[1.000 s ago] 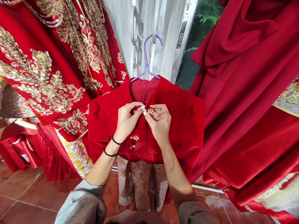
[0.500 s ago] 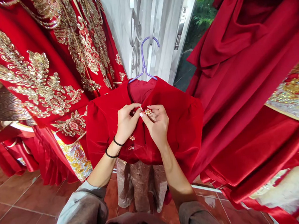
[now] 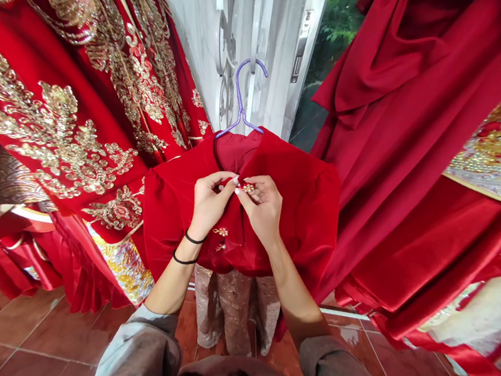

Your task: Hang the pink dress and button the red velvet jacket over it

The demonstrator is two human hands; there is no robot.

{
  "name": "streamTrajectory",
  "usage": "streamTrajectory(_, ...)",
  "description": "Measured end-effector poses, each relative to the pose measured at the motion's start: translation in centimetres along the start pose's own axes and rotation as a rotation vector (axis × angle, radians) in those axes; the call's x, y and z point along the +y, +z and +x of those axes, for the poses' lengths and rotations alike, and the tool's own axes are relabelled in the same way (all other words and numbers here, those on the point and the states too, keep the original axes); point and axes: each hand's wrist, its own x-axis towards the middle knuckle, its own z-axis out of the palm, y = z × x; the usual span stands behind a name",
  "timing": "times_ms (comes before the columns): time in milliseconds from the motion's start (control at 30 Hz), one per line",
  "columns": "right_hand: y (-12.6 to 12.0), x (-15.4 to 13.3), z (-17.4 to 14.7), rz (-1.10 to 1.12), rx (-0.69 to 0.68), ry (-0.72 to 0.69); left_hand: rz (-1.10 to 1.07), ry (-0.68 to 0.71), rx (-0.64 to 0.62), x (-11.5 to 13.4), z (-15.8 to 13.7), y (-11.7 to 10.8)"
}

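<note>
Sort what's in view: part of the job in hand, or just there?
Job in hand:
red velvet jacket
left hand and right hand, fingertips at its front
upper gold flower ornament
purple hanger holding the jacket

Just there:
gold-embroidered red garment
draped plain red garment
white door
tiled floor

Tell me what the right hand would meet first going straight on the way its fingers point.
Likely the left hand: the right hand angles toward it, close by at the front of the red velvet jacket. Depth is unclear; the jacket might come first.
</note>
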Motion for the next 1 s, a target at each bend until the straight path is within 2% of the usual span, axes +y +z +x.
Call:
streamTrajectory(233, 0.0, 0.2, 0.1, -0.104, 0.001, -0.046, 0.068, -0.028, -0.145, 0.6, -0.1, -1.7)
streamTrajectory(400, -0.3, 0.3, 0.3, -0.209, -0.076, -0.084, 0.125, -0.050, -0.214, 1.1, 0.6, -2.1)
streamTrajectory(567, -1.1, 0.2, 0.6, -0.259, -0.124, -0.050, 0.227, 0.024, -0.291, 1.2, 1.1, -2.0)
streamTrajectory(667, -1.7, 0.4, 0.8, -0.189, -0.170, -0.015, 0.284, 0.091, -0.306, 1.2, 1.2, -2.0)
streamTrajectory(800, -2.2, 0.3, 0.8, 0.001, -0.271, 0.069, 0.311, 0.114, -0.307, 1.0, 1.0, -2.2)
streamTrajectory(1000, -1.9, 0.1, 0.7, 0.107, -0.197, 0.136, 0.309, 0.149, -0.258, 0.9, 0.5, -2.3)
